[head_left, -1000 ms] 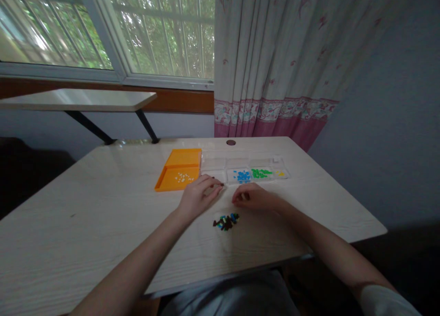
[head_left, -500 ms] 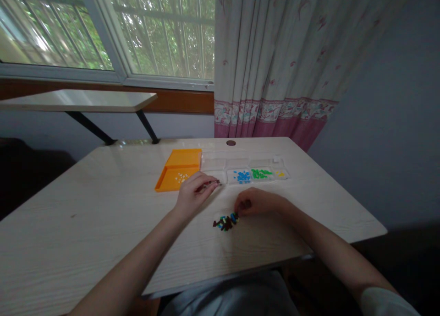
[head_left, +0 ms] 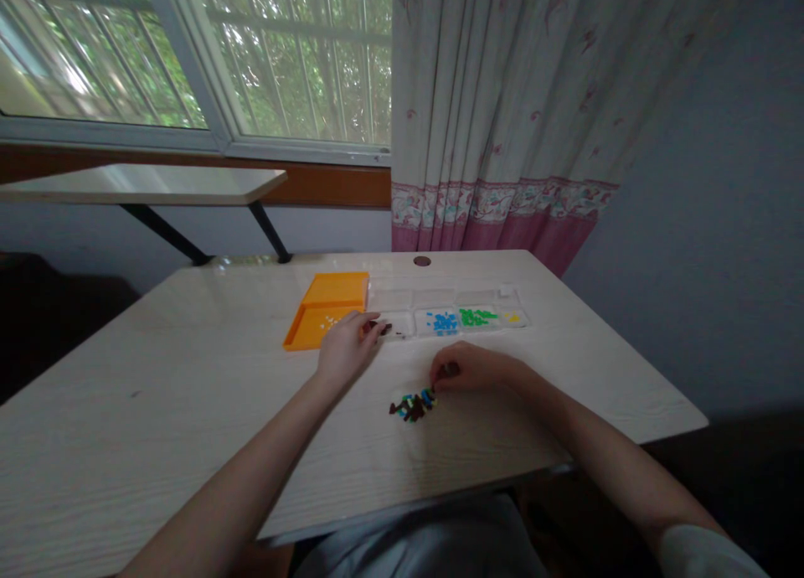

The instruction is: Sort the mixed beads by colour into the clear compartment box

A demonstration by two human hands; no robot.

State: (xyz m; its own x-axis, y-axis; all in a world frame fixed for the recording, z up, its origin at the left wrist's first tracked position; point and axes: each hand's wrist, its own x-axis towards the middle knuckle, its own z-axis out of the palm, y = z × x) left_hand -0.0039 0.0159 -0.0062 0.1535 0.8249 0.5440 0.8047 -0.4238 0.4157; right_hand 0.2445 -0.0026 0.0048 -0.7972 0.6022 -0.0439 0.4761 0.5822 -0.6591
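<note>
My left hand is over the near left compartment of the clear tray, its fingers curled together beside small brown pieces. What sits between its fingertips is hidden. My right hand rests low over the table, thumb and fingers pinched at the right end of a small cluster of brown, blue, green and yellow pieces. Whatever the pinch holds is too small to make out. I cannot tell whether the cluster is joined or loose.
Blue pieces, green pieces and yellow pieces lie in the clear tray. An orange case with white pieces adjoins its left end. A raised shelf stands at the back left of the table.
My left hand has drawn left, uncovering brown pieces in the compartment and covering some white ones. My right hand has barely moved, and the cluster lies in the same spot.
</note>
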